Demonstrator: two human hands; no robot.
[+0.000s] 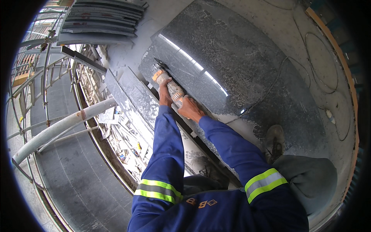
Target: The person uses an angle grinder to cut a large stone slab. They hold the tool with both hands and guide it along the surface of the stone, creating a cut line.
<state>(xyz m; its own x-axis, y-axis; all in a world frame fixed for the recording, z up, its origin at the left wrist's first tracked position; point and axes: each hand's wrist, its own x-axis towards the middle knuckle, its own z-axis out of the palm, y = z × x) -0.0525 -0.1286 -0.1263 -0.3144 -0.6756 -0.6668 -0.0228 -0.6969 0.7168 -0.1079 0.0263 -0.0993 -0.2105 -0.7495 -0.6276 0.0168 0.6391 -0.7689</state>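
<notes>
A dust-covered orange and grey angle grinder point(172, 87) lies slantwise in both my hands, its head pointing away from me. Around the front part of its body my left hand point(165, 93) is closed. Further back, my right hand point(189, 109) wraps the rear of the tool. A dark pointed piece point(159, 62) shows beside the grinder's head; whether it is the disc, I cannot tell. Under the tool is the left edge of a dark grey stone slab point(185, 73), scratched and dusty, with a bright strip of light reflected on it.
Several stone slabs point(102, 19) are stacked at the far left. A cable point(266, 92) crosses the dark slab and loops on the right. At left stand scaffold pipes, a thick pipe point(81, 116) and broken rubble point(121, 135). My shoe point(275, 141) rests on the slab.
</notes>
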